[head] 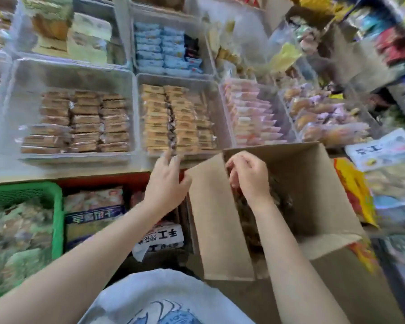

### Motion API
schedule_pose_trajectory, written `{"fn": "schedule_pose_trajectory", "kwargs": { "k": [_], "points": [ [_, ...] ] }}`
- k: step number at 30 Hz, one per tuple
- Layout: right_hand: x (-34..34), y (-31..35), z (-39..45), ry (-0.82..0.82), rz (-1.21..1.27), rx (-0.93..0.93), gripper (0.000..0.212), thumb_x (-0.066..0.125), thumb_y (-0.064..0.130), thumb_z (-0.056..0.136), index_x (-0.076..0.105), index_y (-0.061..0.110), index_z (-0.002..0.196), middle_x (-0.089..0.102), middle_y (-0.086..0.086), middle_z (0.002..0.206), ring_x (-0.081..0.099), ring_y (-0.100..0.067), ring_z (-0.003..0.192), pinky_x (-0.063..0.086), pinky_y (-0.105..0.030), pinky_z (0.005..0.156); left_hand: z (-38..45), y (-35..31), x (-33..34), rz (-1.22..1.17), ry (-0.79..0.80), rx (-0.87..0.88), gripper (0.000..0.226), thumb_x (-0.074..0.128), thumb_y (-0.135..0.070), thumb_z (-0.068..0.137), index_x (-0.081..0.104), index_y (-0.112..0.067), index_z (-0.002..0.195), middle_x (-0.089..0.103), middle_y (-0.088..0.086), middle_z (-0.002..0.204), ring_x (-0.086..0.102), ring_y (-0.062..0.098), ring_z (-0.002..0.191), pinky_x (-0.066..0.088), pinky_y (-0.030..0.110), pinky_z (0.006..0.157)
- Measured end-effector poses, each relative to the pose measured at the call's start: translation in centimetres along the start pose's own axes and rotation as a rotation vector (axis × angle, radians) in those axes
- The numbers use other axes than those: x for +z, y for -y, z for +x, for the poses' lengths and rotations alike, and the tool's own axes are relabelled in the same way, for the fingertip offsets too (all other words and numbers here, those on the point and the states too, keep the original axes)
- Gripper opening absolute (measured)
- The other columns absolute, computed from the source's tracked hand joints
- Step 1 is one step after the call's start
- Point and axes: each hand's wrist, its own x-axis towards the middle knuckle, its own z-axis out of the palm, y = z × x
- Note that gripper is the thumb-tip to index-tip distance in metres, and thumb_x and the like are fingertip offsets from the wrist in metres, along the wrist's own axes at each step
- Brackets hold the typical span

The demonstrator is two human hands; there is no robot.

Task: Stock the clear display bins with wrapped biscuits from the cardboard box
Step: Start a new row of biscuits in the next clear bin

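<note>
1. We note the left hand (166, 183) pinching the brown cardboard box's (313, 195) flap; right hand (248, 176) curled inside, contents unclear.
2. We advise steadying the flap, lifting dark wrapped biscuits (255, 220) squarely toward the clear plastic bin (140, 78).

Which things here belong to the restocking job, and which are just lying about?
Job:
cardboard box
clear bin of tan biscuits
left hand on the box flap
right hand inside the box

Lying about:
green basket
blue packets bin
yellow bag
</note>
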Motion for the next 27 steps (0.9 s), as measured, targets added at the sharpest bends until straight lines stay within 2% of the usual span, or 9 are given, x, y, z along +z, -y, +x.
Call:
{"fn": "schedule_pose_trajectory", "kwargs": {
  "k": [3,6,8,10,13,18,23,25,27],
  "points": [
    [-6.1,-5.8,1.7,0.045,-0.154,0.156,0.028,0.049,0.021,0.100,0.066,0.009,0.082,0.064,-0.004,0.063,0.057,-0.011,0.054,0.044,-0.024,0.053,0.2,-6.2,5.4,0.050,0.003,0.190,0.046,0.056,-0.031,0.096,0.052,-0.016,0.139,0.033,0.010,0.158,0.027,0.031,0.146,0.025,0.045,0.116],
    [-9.3,-12.8,3.8,0.347,-0.488,0.281,0.029,0.052,0.038,0.102,0.068,0.015,0.109,0.071,-0.002,0.107,0.067,-0.017,0.090,0.049,-0.031,0.077,0.0,-10.1,10.1,0.102,-0.026,0.337,0.024,0.058,-0.029,0.095,0.069,-0.019,0.113,0.060,0.004,0.133,0.050,0.024,0.130,0.019,0.051,0.121],
    [-9.8,-17.2,5.0,0.586,-0.664,0.301,0.039,0.052,0.040,0.101,0.063,0.015,0.129,0.064,-0.005,0.129,0.061,-0.025,0.113,0.048,-0.034,0.091,-0.1,-11.2,12.3,0.144,-0.030,0.410,0.019,0.055,-0.026,0.095,0.073,-0.019,0.095,0.072,-0.002,0.102,0.065,0.016,0.103,0.017,0.052,0.123],
    [-9.2,-20.7,5.7,0.742,-0.710,0.337,0.033,0.054,0.038,0.100,0.066,0.016,0.120,0.066,-0.005,0.118,0.062,-0.026,0.106,0.047,-0.033,0.083,0.1,-11.5,13.5,0.267,-0.050,0.427,0.024,0.053,-0.026,0.094,0.072,-0.021,0.082,0.072,-0.008,0.082,0.067,0.012,0.083,0.023,0.048,0.120],
    [-8.0,-24.0,6.1,0.786,-0.765,0.428,0.023,0.063,0.032,0.097,0.063,0.014,0.110,0.064,-0.006,0.106,0.061,-0.022,0.088,0.047,-0.030,0.069,0.6,-11.5,14.1,0.348,-0.069,0.416,0.022,0.057,-0.023,0.091,0.072,-0.020,0.075,0.070,-0.008,0.073,0.064,0.015,0.071,0.033,0.042,0.109],
    [-6.5,-26.5,6.0,0.881,-0.850,0.430,0.039,0.067,0.028,0.095,0.056,0.010,0.128,0.058,-0.010,0.124,0.052,-0.023,0.095,0.045,-0.032,0.081,0.6,-11.4,14.6,0.418,-0.098,0.403,0.023,0.057,-0.024,0.091,0.073,-0.022,0.075,0.070,-0.009,0.073,0.063,0.013,0.070,0.031,0.036,0.104],
    [-8.8,-23.7,6.7,0.727,-0.610,0.445,0.031,0.068,0.031,0.094,0.054,0.017,0.117,0.060,-0.005,0.106,0.060,-0.022,0.091,0.048,-0.030,0.070,0.5,-11.1,14.6,0.444,-0.098,0.406,0.024,0.055,-0.027,0.091,0.075,-0.023,0.079,0.071,-0.009,0.076,0.065,0.013,0.073,0.031,0.035,0.103],
    [-10.8,-20.7,7.0,0.564,-0.284,0.481,0.030,0.065,0.034,0.096,0.051,0.019,0.118,0.064,-0.002,0.102,0.064,-0.019,0.087,0.051,-0.028,0.065,0.4,-11.2,14.0,0.411,-0.046,0.417,0.020,0.058,-0.034,0.093,0.075,-0.027,0.100,0.073,-0.009,0.098,0.066,0.014,0.091,0.029,0.034,0.104],
    [-12.4,-17.8,6.7,0.490,0.097,0.483,0.033,0.062,0.031,0.098,0.055,0.018,0.128,0.069,-0.007,0.105,0.066,-0.019,0.086,0.056,-0.028,0.071,0.5,-11.6,13.1,0.395,0.100,0.398,0.049,0.066,-0.046,0.090,0.057,-0.032,0.135,0.058,-0.004,0.135,0.055,0.017,0.120,0.029,0.036,0.108]
  ]
}}
